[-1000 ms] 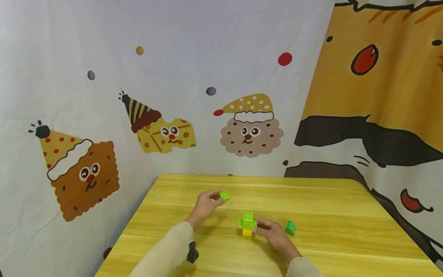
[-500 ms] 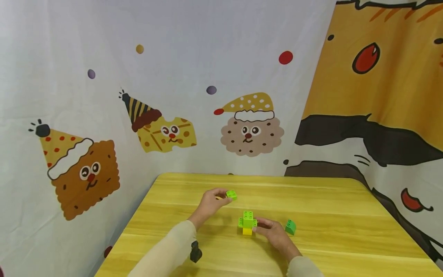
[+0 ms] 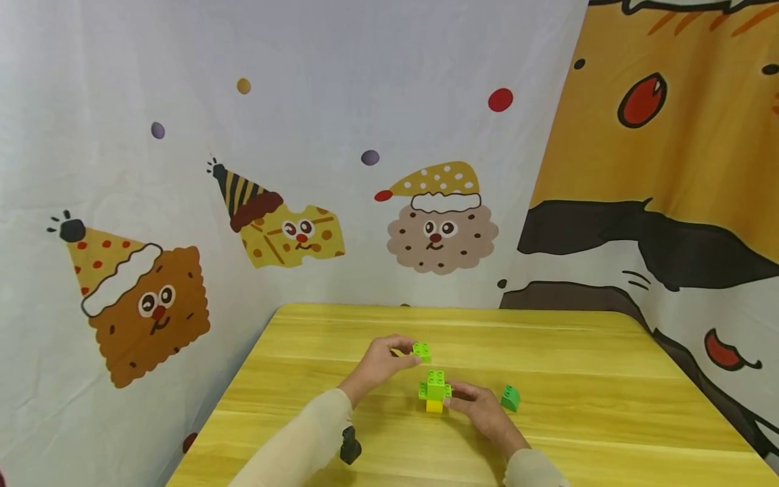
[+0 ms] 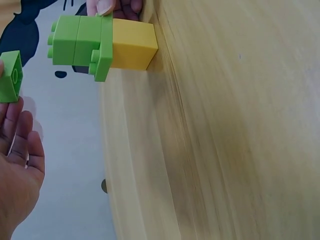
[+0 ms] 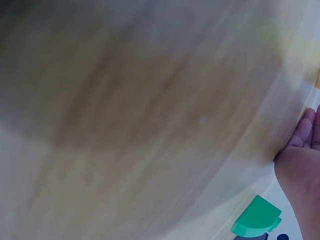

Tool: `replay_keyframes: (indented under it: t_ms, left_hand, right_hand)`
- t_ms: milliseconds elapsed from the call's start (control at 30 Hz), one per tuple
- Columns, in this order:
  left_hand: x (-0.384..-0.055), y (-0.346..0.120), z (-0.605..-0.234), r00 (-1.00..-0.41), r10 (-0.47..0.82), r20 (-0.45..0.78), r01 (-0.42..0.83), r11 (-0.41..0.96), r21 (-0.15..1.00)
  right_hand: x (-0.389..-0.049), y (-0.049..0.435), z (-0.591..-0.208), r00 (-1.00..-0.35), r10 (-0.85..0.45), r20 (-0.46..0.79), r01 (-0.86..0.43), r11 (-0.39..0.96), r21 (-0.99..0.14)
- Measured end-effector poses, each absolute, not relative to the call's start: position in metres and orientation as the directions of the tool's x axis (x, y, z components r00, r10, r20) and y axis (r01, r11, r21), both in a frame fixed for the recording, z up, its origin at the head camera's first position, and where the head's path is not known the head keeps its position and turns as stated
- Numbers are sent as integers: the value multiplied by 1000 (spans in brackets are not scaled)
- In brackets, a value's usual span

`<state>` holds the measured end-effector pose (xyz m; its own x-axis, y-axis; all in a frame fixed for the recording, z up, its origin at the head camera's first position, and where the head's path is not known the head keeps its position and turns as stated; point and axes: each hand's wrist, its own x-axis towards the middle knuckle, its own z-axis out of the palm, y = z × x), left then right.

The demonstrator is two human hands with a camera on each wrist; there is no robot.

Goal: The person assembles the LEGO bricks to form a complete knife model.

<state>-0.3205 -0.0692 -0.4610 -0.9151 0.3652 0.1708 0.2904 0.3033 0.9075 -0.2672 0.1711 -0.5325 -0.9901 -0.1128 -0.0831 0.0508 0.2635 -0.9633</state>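
In the head view my left hand (image 3: 383,364) pinches a light green toy building brick (image 3: 421,351), held up behind and slightly left of a small brick stack. That stack (image 3: 435,389) stands on the table, with a yellow brick (image 3: 435,406) at its base, a wider green piece above and green bricks on top. My right hand (image 3: 485,411) holds the stack from its right side. The left wrist view shows the loose brick (image 4: 11,77) apart from the stack (image 4: 82,41). In the right wrist view, the right hand (image 5: 300,167) is partly cut off and its grip is out of frame.
A darker green curved brick (image 3: 510,398) lies on the wooden table (image 3: 584,379), to the right of my right hand. A cloth (image 3: 322,122) with cartoon prints hangs behind the table. A black device (image 3: 349,445) sits at my left wrist.
My left hand has moved rightward with the light green brick, closer to the stack, and lately a little nearer to me. The right hand and the stack stay where they were.
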Motion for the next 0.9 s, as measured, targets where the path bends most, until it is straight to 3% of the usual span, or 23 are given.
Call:
replay_keyframes:
  t_ms: [900]
  left_hand:
    - [-313, -53, -475, -872, 466, 148, 345, 371, 862]
  right_hand:
    - [-268, 172, -533, -990, -115, -83, 50, 268, -962]
